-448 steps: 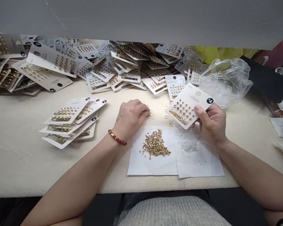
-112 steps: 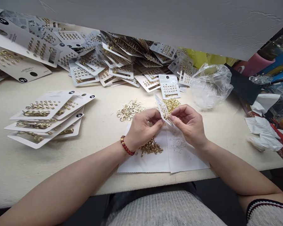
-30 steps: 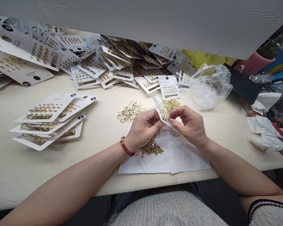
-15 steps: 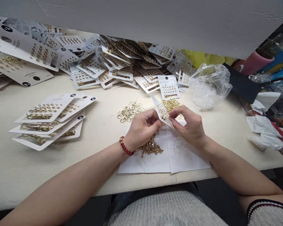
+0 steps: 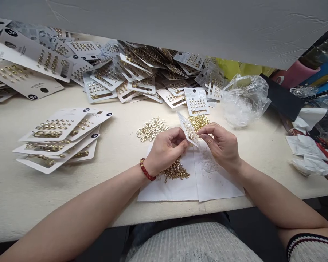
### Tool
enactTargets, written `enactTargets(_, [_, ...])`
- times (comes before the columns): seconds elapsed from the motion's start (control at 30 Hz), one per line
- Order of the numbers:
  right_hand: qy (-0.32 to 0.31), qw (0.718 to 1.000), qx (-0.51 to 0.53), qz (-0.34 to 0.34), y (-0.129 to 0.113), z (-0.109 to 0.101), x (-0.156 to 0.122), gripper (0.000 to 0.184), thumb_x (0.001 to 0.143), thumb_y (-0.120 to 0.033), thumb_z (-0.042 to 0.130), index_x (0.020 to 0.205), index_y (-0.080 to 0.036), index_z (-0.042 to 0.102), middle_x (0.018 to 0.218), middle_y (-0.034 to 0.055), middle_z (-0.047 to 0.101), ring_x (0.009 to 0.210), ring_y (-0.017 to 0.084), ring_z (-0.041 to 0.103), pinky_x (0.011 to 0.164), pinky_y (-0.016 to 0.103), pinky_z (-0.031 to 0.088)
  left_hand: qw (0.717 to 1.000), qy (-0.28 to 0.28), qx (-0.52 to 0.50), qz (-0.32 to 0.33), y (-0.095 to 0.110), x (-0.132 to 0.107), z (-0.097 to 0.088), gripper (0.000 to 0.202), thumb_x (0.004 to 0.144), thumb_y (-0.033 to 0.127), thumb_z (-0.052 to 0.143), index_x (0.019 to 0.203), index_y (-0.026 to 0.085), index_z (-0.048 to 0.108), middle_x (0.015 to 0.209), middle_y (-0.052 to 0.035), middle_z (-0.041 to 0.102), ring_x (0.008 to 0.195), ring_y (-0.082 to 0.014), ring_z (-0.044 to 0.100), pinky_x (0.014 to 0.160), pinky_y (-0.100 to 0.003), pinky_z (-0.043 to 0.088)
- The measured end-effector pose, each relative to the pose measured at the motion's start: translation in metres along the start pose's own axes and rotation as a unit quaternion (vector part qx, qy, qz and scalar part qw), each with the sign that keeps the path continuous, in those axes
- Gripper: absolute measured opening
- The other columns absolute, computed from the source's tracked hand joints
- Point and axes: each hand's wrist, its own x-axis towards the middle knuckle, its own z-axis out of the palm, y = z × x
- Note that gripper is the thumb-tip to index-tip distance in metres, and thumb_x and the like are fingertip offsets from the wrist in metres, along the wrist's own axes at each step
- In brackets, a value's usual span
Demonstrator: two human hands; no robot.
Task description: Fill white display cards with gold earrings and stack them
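Observation:
My left hand pinches a white earring card by its lower left side, tilted above the table. Small earrings stand in rows on the card. The fingers of my right hand are pinched together at the card's right side; whatever lies between the fingertips is too small to make out. Beneath my left hand is a heap of gold studs on white paper. Tiny clear earring backs are scattered on the paper below my right hand. Gold hoops lie just behind the card.
More hoops form a pile left of centre. A stack of filled earring cards sits at the left, and many more cards cover the back. A clear plastic bag and crumpled tissues are at the right.
My right hand's fingertips have drawn closer together at the card's edge. The card stays in my left hand, nearly still; the whole view has shifted slightly.

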Motion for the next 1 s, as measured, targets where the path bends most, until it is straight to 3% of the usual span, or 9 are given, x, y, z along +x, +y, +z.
enactTargets(0.4, [-0.037, 0.999, -0.023, -0.016, 0.0014, 0.0016, 0.0018, 0.008, 0.090, -0.014, 0.062, 0.088, -0.021, 0.065, 0.080, 0.0026, 0.066, 0.076, 0.016, 0.061, 0.067, 0.031, 0.051, 0.999, 0.005, 0.026, 0.018, 0.0016, -0.0005, -0.0007, 0.008, 0.079, 0.013, 0.063, 0.071, 0.017, 0.062, 0.059, 0.0007, 0.061, 0.050, -0.0100, 0.056, 0.045, -0.021, 0.047])
enactTargets(0.7, [-0.036, 0.998, -0.048, -0.025, -0.0018, 0.0032, 0.0006, 0.011, 0.088, -0.011, 0.059, 0.085, -0.021, 0.064, 0.076, 0.0015, 0.064, 0.072, 0.015, 0.060, 0.064, 0.031, 0.050, 0.987, 0.026, 0.125, 0.095, 0.0069, 0.0003, -0.0001, 0.016, 0.076, 0.008, 0.059, 0.064, 0.018, 0.056, 0.059, 0.0032, 0.055, 0.054, -0.0090, 0.049, 0.050, -0.021, 0.043])
enactTargets(1.0, [-0.034, 0.996, -0.060, -0.059, -0.0021, 0.0070, 0.0015, 0.012, 0.088, -0.012, 0.059, 0.083, -0.021, 0.065, 0.074, 0.0025, 0.068, 0.071, 0.016, 0.062, 0.063, 0.032, 0.051, 0.988, 0.021, 0.121, 0.088, 0.0034, 0.0003, 0.0003, 0.015, 0.077, 0.008, 0.059, 0.066, 0.018, 0.057, 0.059, 0.0028, 0.055, 0.053, -0.0095, 0.049, 0.049, -0.021, 0.041])
